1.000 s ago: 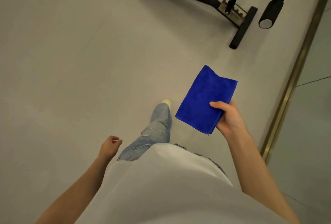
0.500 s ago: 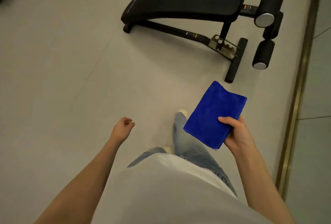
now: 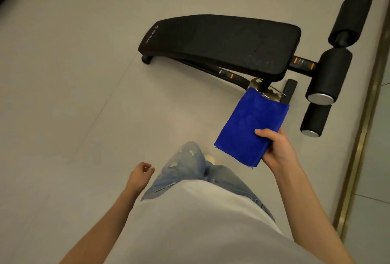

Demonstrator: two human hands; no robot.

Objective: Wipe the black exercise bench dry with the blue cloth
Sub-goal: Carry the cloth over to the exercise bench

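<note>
Bench (image 3: 221,44) came closer and fully into frame vs. half a second earlier, when it sat higher and partly cut off; left hand (image 3: 140,176) dropped back beside the thigh. Right hand (image 3: 276,150) had its grip closed on the folded cloth (image 3: 251,128), thumb on top, fingers underneath, cloth held flat in the air at waist level. Cloth was not touching the bench; in view its far edge overlapped the frame under the pad's near end. Left hand's grip was loosely curled, holding nothing. Bench stood on the floor (image 3: 73,95), pad sloping, foam rollers (image 3: 329,74) at its right end, near the gold floor strip (image 3: 365,137). Faint specks showed on the pad near that end.
</note>
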